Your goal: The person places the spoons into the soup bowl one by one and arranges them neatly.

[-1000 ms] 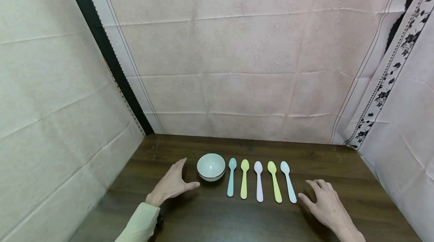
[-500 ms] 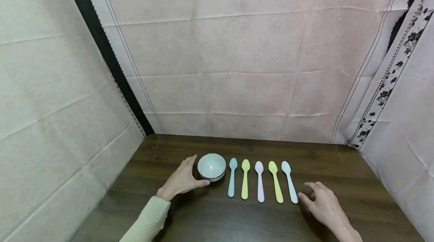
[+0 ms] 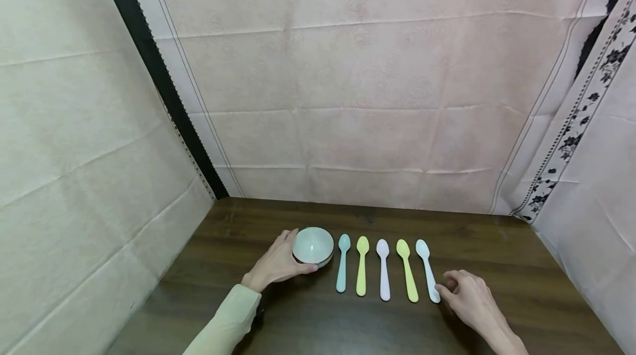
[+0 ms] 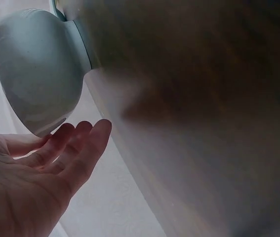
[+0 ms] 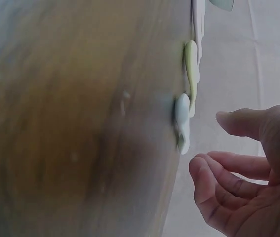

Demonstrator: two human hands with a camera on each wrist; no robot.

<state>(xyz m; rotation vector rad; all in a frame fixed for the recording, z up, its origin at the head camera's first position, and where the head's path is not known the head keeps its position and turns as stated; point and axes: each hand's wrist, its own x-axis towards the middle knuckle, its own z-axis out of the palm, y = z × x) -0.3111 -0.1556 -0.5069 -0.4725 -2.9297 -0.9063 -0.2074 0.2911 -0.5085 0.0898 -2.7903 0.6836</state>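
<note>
L hand (image 3: 275, 262): curved about the L side of the round, pale-blue, glossy bowl (image 3: 313, 246), prob. ceramic; can't tell if it grips yet. Prob. on that side b/c the spoons crowd the other.
Bowl: upright on brown wood-look worktop (image 3: 308, 324), L end of row. L wrist view adds its outer wall + foot, mostly hidden from head cam.
Spoons, L to R: light-blue spoon (image 3: 342, 266), lime-green spoon (image 3: 361, 266), pale-lilac spoon (image 3: 384, 275), 2nd lime-green spoon (image 3: 409, 275), whitish-blue spoon (image 3: 430, 275); all plastic-looking, apart, handles twd person, prob. for easy pickup.
R hand (image 3: 469, 300): holds nothing; thumb + fingertips apart, by whitish-blue spoon's handle end. Head view has thumb seemingly at the handle; R wrist view shows the thumb-finger gap, w/ no spoon in it.
</note>
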